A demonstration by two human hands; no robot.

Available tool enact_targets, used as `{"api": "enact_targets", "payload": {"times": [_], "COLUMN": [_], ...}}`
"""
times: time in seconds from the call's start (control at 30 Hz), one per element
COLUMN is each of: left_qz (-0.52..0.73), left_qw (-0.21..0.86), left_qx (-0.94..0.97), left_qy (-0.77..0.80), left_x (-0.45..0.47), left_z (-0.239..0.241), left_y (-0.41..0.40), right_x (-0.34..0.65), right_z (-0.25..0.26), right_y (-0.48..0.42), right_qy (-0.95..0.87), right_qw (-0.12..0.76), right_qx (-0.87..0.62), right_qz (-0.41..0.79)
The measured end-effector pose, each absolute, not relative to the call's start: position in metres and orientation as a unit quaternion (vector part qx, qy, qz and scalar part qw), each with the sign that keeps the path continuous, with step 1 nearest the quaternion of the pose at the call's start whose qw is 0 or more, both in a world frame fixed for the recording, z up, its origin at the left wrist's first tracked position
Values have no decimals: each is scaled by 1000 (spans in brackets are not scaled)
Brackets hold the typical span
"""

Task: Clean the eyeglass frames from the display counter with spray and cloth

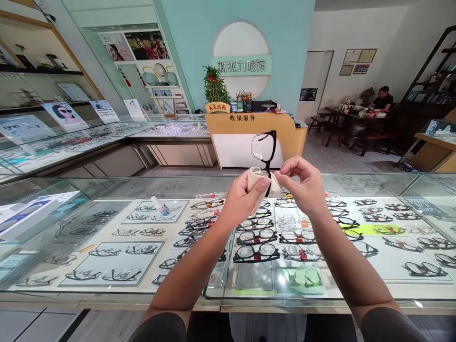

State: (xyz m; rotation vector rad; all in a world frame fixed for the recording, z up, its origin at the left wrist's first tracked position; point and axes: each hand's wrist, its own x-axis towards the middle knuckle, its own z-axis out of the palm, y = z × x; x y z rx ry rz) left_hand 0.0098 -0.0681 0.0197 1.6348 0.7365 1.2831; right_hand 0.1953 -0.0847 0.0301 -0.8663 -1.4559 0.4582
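Black-framed eyeglasses (pixel 274 148) are held up on end above the glass counter, one clear lens uppermost. My left hand (pixel 245 198) is closed around the lower lens through a beige cloth (pixel 253 179), its thumb pressing from the front. The cloth hides most of that lower half. My right hand (pixel 303 186) pinches the cloth's right edge between thumb and fingertips, close beside the frame. To the left, a small white spray bottle (pixel 160 206) is on the counter's glass top.
Under the glass of the display counter (pixel 142 295) lie rows of eyeglasses (pixel 256 252). More glass cases line the left wall. A cashier desk (pixel 256 124) with plants stands ahead. At the back right, a person (pixel 383 100) sits by a dark wooden table (pixel 351 117).
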Motion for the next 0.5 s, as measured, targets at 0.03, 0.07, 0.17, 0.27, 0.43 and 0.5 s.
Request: {"api": "enact_targets", "payload": {"times": [0.03,0.07,0.17,0.27,0.43,0.5], "left_qz": [520,522,524,515,524,539], "left_qw": [450,448,435,425,435,447], "left_qx": [662,662,666,678,668,647], "left_qy": [298,298,305,308,299,301], "left_x": [10,10,8,6,8,11], "left_z": [20,20,22,22,15,11], "left_y": [-68,-69,-68,-66,-60,-58], "right_x": [195,196,197,199,200,200], "right_z": [30,30,29,29,30,31], "right_y": [-85,-85,-85,-86,-90,-92], "right_qy": [-641,-645,-662,-688,-713,-723], "right_qw": [638,637,626,598,568,561], "right_qx": [-384,-387,-398,-407,-407,-397], "right_qz": [186,169,105,61,64,73]}}
